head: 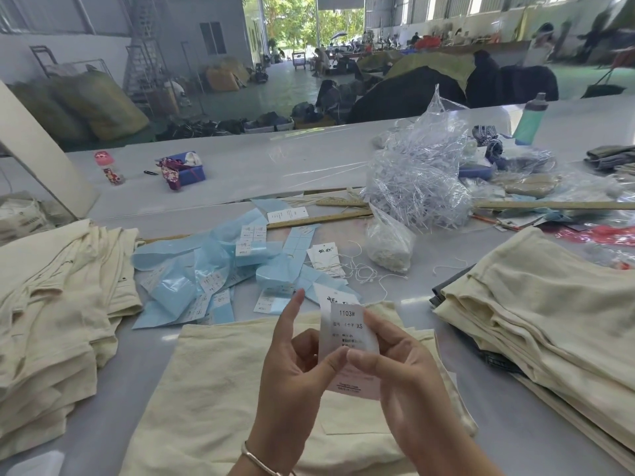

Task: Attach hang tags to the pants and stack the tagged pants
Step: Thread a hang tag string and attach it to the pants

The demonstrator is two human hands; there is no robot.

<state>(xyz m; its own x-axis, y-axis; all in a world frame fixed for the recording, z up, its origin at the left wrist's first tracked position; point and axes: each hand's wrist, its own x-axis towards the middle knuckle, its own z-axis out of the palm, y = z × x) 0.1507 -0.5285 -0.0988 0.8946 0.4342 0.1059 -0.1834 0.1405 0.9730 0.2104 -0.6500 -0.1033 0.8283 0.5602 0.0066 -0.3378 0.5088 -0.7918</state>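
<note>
- At the far left of the pale grey worktable [113, 389] sits a rumpled stack of cream cotton pants [58, 310], well apart from the hands.
- Beside that stack, a scatter of light blue paper backing sheets and small white stickers [213, 269] covers the tabletop — a few loose white strings [364, 273] trail off its right edge.
- One flat cream pair of pants [213, 389] lies directly under the hands, a patch pocket showing near the wrists.
- The left hand [295, 369], a silver bangle [257, 458] on its wrist, pinches the white hang tag printed "1103#" and "XS" [347, 331] with thumb against fingers, forefinger raised straight.
- The right hand [402, 365] grips the same tag from the other side, thumb pressed on its face — the tag is held upright above the flat pants.
- Behind, a crumpled heap of clear plastic fastener strips [419, 180] rests near two wooden rulers [319, 219].
- At the right, a second pile of folded cream pants [549, 321] lies on the table.
</note>
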